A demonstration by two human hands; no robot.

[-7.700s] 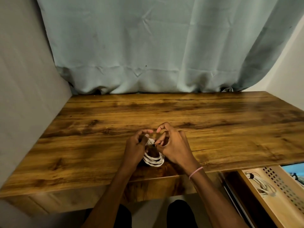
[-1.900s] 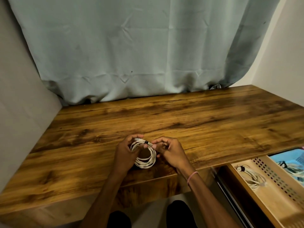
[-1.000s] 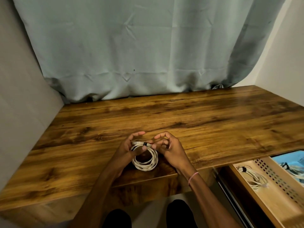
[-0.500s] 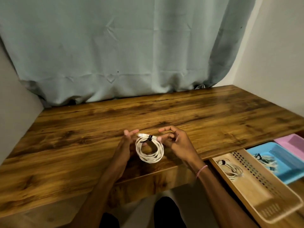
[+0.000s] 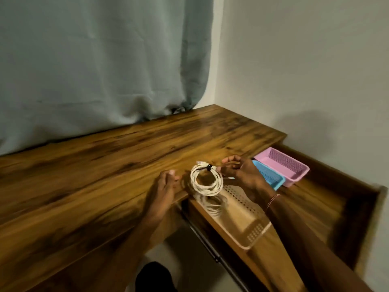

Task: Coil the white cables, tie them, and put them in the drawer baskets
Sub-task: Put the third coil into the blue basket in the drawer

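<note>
We see a grey-green curtain [image 5: 94, 70] hanging behind the left of the scene and a pale wall [image 5: 305, 60] on the right. Below them runs a wooden desk [image 5: 84, 175]. At its right end a drawer [image 5: 315, 207] stands pulled out.

Three baskets lie side by side in the drawer. The beige one [image 5: 246, 222] is nearest us, the blue one [image 5: 269, 175] is beyond it, and the pink one [image 5: 282, 165] is farthest.

Our left hand [image 5: 164, 186] is at the desk's front edge with its fingers nearly straight and together, holding nothing. It is just left of the coil [image 5: 208, 191] and not touching it. We cannot tell whether it rests on the wood.

Our right hand [image 5: 242, 173] has curled fingers and pinches the coil at its upper right, beside the tie [image 5: 209, 167]. A thin bracelet [image 5: 272, 200] sits on that wrist.

The white coil hangs upright from that pinch, over the desk's corner and the far end of the beige basket. The black tie is wrapped round its top. A second coil [image 5: 213, 204], blurred, lies in the beige basket just below the held one.
</note>
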